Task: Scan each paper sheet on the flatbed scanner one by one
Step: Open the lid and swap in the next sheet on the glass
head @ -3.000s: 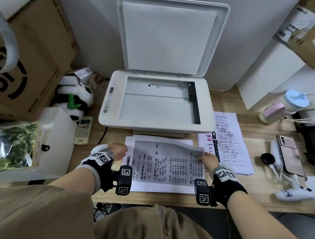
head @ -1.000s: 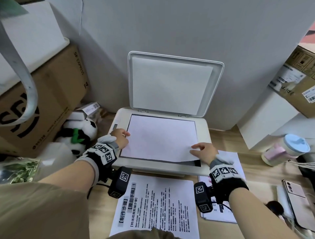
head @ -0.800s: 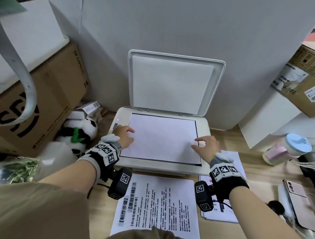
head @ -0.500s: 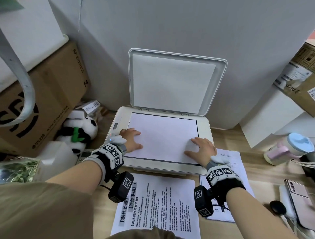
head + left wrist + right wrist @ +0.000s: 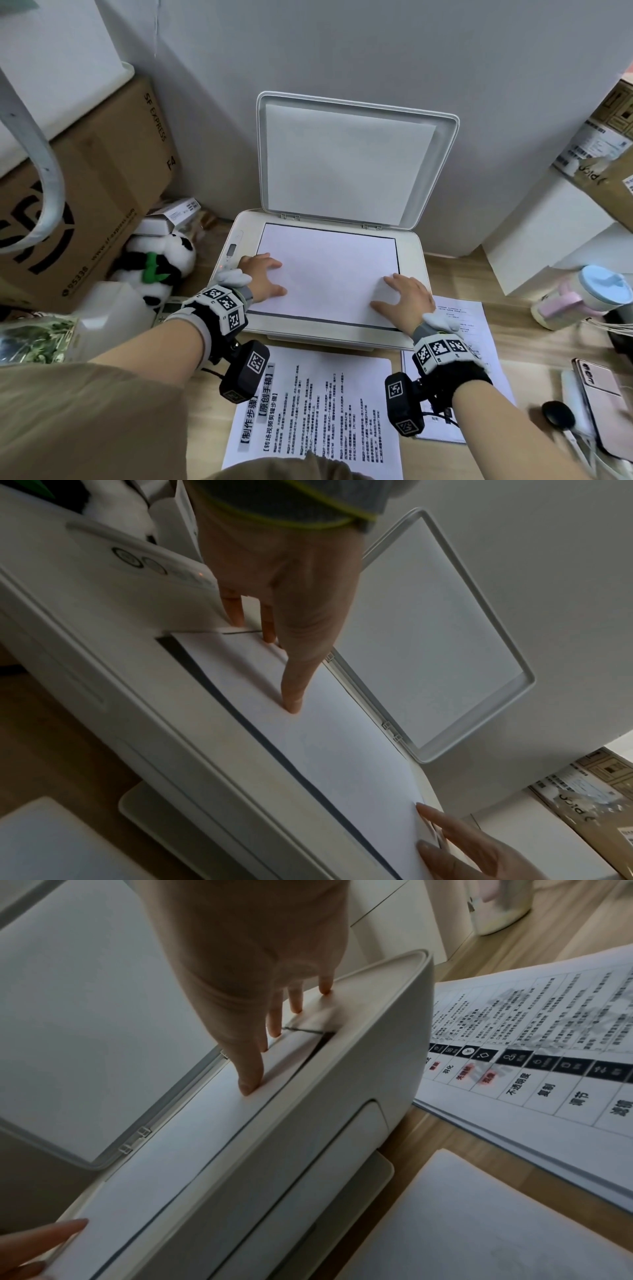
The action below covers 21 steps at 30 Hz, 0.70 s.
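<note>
The white flatbed scanner [image 5: 412, 260] stands at the back of the desk with its lid [image 5: 342, 161] raised upright. A paper sheet [image 5: 329, 270] lies on the glass, blank side up. My left hand [image 5: 270, 277] rests flat on the sheet's left edge, fingers straight [image 5: 291, 696]. My right hand [image 5: 394, 294] presses flat on the sheet's near right corner [image 5: 253, 1080], with its outer fingers on the scanner's frame. A printed sheet [image 5: 315, 418] lies on the desk in front of the scanner. A stack of printed pages [image 5: 479, 325] lies to its right.
A cardboard box [image 5: 96, 192] and a panda plush [image 5: 154, 267] crowd the left side. White boxes [image 5: 548, 233], a pastel tumbler [image 5: 579, 294], a phone [image 5: 603, 394] and a small black object [image 5: 558, 414] sit at the right.
Three seconds ago both hands held a printed sheet on the desk and the glass was bare. That sheet now lies on the glass, and both hands have slid from its edges onto it.
</note>
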Tool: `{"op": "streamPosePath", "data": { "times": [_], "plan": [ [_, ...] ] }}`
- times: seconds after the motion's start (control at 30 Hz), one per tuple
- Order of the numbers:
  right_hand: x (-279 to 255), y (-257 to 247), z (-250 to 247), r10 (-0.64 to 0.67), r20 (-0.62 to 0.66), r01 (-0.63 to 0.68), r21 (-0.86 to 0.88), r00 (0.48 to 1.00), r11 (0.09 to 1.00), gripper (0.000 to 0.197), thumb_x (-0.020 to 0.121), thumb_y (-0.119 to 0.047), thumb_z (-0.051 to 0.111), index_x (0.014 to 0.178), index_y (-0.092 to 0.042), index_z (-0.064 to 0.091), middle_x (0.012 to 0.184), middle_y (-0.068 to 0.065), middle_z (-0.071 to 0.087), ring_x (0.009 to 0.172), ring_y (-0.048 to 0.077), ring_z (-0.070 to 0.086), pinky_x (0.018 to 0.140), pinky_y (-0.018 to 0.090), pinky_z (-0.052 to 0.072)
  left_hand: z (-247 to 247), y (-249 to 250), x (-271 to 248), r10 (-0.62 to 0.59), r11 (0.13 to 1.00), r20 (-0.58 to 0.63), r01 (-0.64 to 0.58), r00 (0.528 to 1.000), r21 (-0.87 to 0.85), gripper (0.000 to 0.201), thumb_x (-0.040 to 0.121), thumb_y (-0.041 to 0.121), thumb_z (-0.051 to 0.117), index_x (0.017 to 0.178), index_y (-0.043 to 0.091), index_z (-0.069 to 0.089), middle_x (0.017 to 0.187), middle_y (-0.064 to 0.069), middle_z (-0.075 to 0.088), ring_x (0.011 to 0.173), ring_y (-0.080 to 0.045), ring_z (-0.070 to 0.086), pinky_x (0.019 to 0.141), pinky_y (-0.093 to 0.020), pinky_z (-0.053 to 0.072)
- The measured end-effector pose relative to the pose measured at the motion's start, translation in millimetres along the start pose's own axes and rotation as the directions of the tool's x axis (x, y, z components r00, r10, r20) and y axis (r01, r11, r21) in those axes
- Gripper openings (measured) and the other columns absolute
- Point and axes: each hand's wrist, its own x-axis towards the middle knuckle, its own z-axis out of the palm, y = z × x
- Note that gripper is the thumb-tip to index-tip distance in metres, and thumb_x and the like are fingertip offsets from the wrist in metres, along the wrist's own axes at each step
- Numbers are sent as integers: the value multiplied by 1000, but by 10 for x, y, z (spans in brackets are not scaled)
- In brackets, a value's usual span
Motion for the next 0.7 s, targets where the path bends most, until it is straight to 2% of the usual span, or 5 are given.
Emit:
{"op": "streamPosePath", "data": {
  "times": [0.17,0.27,0.4,0.5,0.7],
  "plan": [
    [55,9,-10,2,-5,-2,52,1000,999,63,77,-47,69,134,-30,49,146,-10,41,139,14,28,115,35,22,-1,14,31,-2,999,-9,1,1000,-32,62,77,38,73,133,26,50,151,2,33,139,-22,27,113,-29,22],
    [107,-11,-17,72,-166,-11,341,983,940,42,80,-30,70,121,-23,61,132,-3,55,126,17,46,106,32,34,-47,47,71,-18,969,-106,-9,994,-245,47,77,31,75,120,19,61,136,-4,52,126,-22,46,104,-29,36],
    [173,-48,-156,225,-181,-33,705,957,708,23,88,-6,58,108,-16,64,119,8,64,104,15,55,94,27,41,-253,130,235,-132,783,-174,-5,976,-622,28,88,16,63,116,11,63,120,-10,63,107,-17,61,87,-27,45],
    [238,-66,-302,287,-59,-93,868,956,487,20,92,-4,53,109,-12,61,104,9,65,89,17,58,81,24,46,-490,221,399,-178,500,-87,14,980,-866,14,94,9,52,106,12,58,83,0,67,57,0,56,53,-14,43],
    [351,-14,-472,306,119,-205,941,944,267,16,92,-5,51,95,-14,64,92,5,66,79,16,61,74,23,47,-922,422,749,-220,372,-51,36,974,-928,47,96,3,43,141,12,34,82,-1,48,68,-11,46,61,-24,43]
  ]
}}
